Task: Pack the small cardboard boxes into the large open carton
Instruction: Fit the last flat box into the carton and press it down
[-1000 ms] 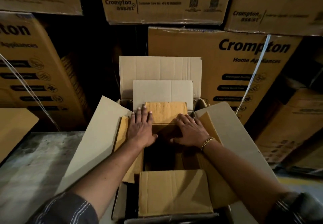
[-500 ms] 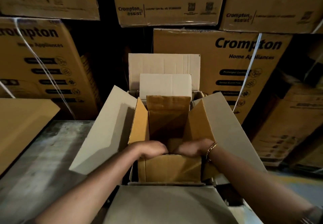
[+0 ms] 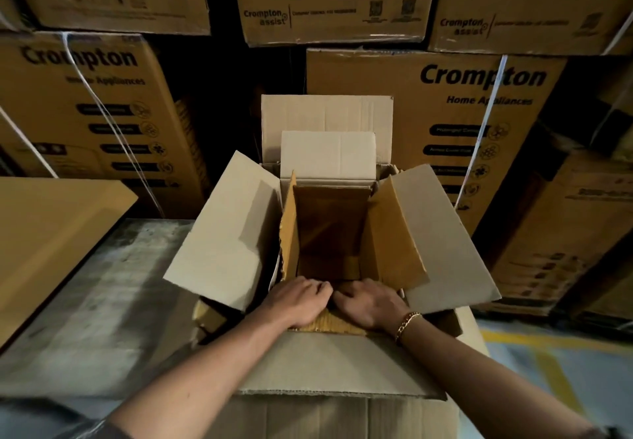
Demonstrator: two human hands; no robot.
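The large open carton (image 3: pixel 219 233) stands in front of me with its four pale flaps spread outward. Inside it sits a small brown cardboard box (image 3: pixel 330 229), open at the top, with its side flaps standing up and a dark, hollow interior. My left hand (image 3: pixel 298 298) and my right hand (image 3: pixel 371 303) lie side by side on the small box's near flap (image 3: pixel 329 325). Their fingers curl over its edge and hold it folded down toward me. A gold bracelet is on my right wrist.
Stacked Crompton cartons (image 3: pixel 445 102) form a wall right behind the carton and to both sides. A flat brown box top (image 3: pixel 51 233) juts in at the left. Grey concrete floor (image 3: pixel 102 301) lies at the left, and painted yellow floor lines (image 3: pixel 548 363) at the right.
Both hands have drawn back from the small box's far flap to its near flap and folded that flap down. The far and side flaps have sprung up, leaving the box open.
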